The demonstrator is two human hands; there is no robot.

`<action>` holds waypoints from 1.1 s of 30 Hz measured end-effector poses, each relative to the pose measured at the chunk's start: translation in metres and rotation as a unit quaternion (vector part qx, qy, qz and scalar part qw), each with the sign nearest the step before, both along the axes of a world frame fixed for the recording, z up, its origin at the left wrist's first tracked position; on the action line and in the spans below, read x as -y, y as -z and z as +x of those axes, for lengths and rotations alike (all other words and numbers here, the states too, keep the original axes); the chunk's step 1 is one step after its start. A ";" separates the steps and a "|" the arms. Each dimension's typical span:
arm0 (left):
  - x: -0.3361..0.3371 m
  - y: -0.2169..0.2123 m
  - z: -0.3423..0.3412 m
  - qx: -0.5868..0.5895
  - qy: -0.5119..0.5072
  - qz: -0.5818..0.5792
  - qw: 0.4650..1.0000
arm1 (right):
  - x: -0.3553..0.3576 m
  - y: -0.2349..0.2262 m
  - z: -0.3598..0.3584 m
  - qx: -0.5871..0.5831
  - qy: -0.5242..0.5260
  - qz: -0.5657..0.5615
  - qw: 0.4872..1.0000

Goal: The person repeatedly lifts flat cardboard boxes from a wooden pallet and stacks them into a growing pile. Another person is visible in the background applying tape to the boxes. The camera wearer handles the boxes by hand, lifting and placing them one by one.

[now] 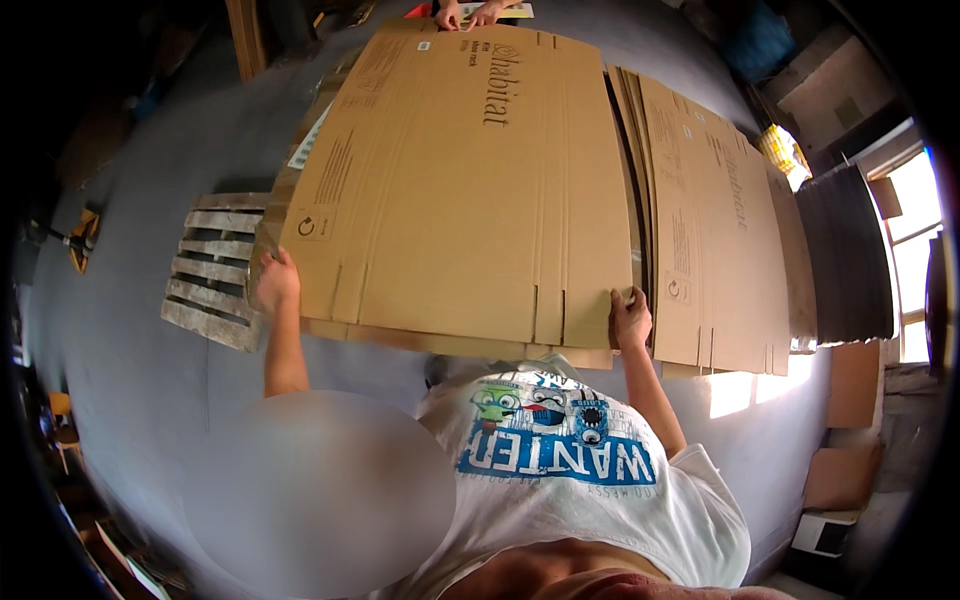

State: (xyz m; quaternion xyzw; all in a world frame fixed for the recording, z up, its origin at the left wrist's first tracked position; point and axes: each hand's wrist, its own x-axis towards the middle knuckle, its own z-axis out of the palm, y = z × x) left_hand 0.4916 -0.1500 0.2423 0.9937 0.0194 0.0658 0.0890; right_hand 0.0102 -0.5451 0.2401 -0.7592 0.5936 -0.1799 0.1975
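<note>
A large flat brown cardboard sheet (460,190), an unfolded box with printed marks and slotted flaps, lies on top of a stack of like sheets. My left hand (276,282) grips its near left corner. My right hand (630,318) grips its near right corner. At the far edge, another person's two hands (466,14) rest near the sheet's far end.
A second stack of flat cardboard sheets (715,230) lies to the right, with dark corrugated panels (850,260) beyond it. A wooden pallet (215,270) shows at the left under the stack. Grey floor (120,330) surrounds it. Cardboard pieces (845,440) lean at the right wall.
</note>
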 end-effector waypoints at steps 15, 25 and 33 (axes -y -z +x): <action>-0.048 0.006 0.053 -0.054 0.131 -0.099 0.985 | 0.015 -0.060 -0.013 0.184 -0.080 0.101 0.975; 0.132 0.007 -0.135 -0.501 0.225 -0.561 0.620 | 0.140 -0.180 -0.237 0.079 0.095 -0.138 0.983; 0.422 0.019 -0.410 -0.439 0.249 -0.630 0.591 | 0.128 -0.144 -0.245 -0.149 0.031 -0.265 0.952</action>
